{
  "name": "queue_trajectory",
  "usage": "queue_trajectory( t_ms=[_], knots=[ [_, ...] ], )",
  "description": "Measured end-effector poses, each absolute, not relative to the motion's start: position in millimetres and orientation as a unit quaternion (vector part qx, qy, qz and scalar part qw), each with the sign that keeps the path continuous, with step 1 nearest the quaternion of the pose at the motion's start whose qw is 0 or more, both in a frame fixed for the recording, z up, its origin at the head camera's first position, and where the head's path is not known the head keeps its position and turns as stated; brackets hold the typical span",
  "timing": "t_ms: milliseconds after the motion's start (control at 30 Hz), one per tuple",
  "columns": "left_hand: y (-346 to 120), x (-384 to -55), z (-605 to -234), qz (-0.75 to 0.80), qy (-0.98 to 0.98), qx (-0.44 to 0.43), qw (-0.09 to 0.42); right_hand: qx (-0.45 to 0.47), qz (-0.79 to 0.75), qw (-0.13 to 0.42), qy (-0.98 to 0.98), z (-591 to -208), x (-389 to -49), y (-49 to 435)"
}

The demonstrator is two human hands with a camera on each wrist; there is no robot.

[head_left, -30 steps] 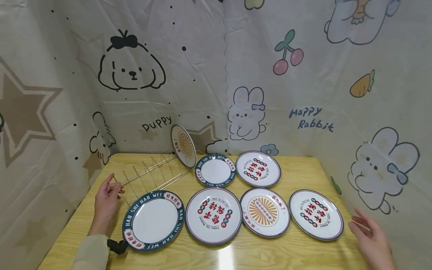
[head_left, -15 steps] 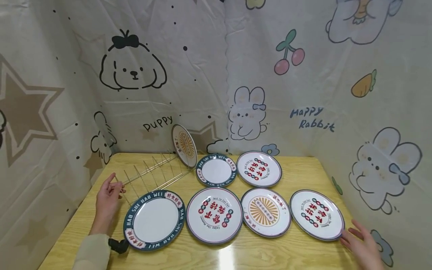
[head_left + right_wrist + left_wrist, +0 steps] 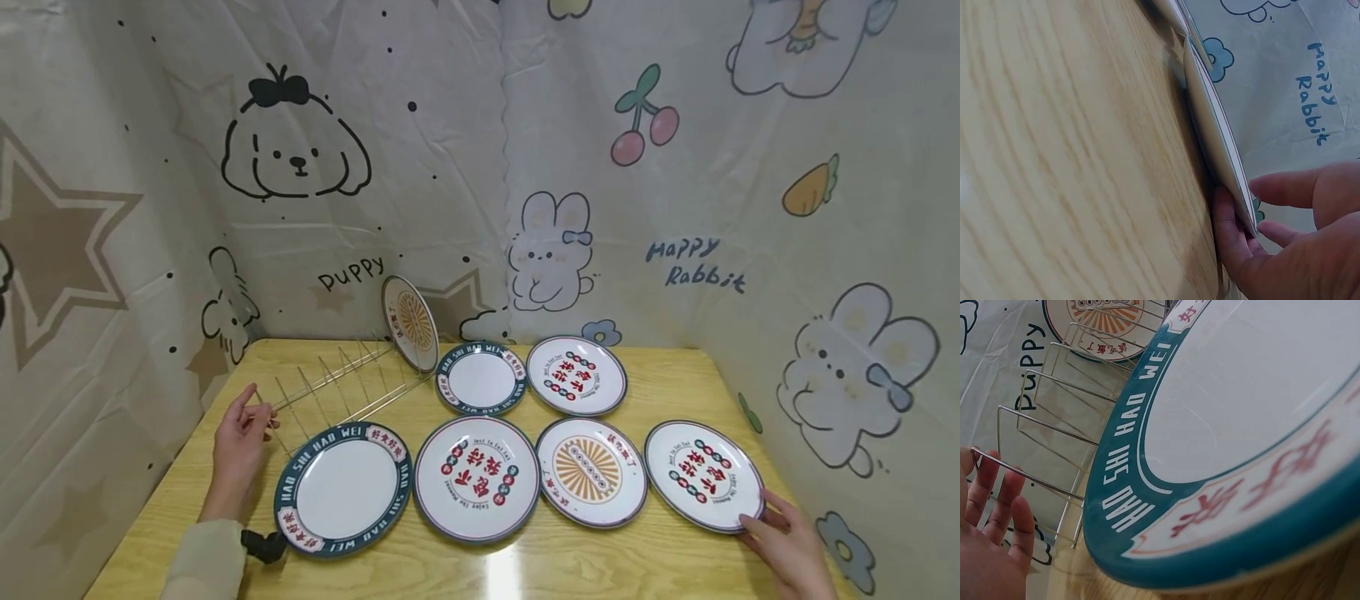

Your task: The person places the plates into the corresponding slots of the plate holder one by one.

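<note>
At the near left end of a gold wire plate rack (image 3: 1035, 476), my left hand (image 3: 240, 446) pinches the end wire between thumb and fingers. A patterned plate (image 3: 411, 323) stands tilted in the rack's far end. My right hand (image 3: 791, 542) grips the near right rim of the rightmost white plate (image 3: 705, 475), which has red characters. The thumb lies over that rim, and a finger (image 3: 1227, 228) reaches beneath it in the right wrist view. Just beside the left hand lies a green-rimmed plate (image 3: 345, 492), partly hiding the rack.
Flat on the wooden table (image 3: 615, 567) lie several more plates: a red-character plate (image 3: 476, 479), an orange sunburst plate (image 3: 591, 472), a small green-rimmed plate (image 3: 482, 377) and another red-character plate (image 3: 575, 375). A printed curtain (image 3: 450, 167) encloses the back and sides.
My right hand has moved left from beside the rightmost plate and taken hold of its rim. The left hand stays at the rack's end.
</note>
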State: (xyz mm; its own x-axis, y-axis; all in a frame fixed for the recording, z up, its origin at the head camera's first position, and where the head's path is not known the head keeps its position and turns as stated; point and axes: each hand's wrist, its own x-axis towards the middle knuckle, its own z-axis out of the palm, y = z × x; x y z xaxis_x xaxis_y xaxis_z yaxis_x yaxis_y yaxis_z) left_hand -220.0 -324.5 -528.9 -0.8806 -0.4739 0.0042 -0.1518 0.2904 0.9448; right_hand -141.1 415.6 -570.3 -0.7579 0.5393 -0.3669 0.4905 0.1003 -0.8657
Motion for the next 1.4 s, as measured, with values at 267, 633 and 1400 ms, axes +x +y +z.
queue_trajectory(
  t_ms=[267, 633, 1400],
  knots=[
    [-322.1, -220.8, -529.0, -0.558, -0.791, 0.202, 0.146, -0.363, 0.545, 0.039, -0.755, -560.4, -139.2, 410.2],
    [-322.9, -220.2, -529.6, -0.554, -0.794, 0.205, 0.142, -0.405, 0.582, 0.056, -0.703, -556.8, -145.3, 411.7],
    [-323.3, -218.1, -529.4, -0.565, -0.789, 0.196, 0.142, -0.422, 0.605, 0.130, -0.663, -523.9, -133.4, 388.8]
  ],
)
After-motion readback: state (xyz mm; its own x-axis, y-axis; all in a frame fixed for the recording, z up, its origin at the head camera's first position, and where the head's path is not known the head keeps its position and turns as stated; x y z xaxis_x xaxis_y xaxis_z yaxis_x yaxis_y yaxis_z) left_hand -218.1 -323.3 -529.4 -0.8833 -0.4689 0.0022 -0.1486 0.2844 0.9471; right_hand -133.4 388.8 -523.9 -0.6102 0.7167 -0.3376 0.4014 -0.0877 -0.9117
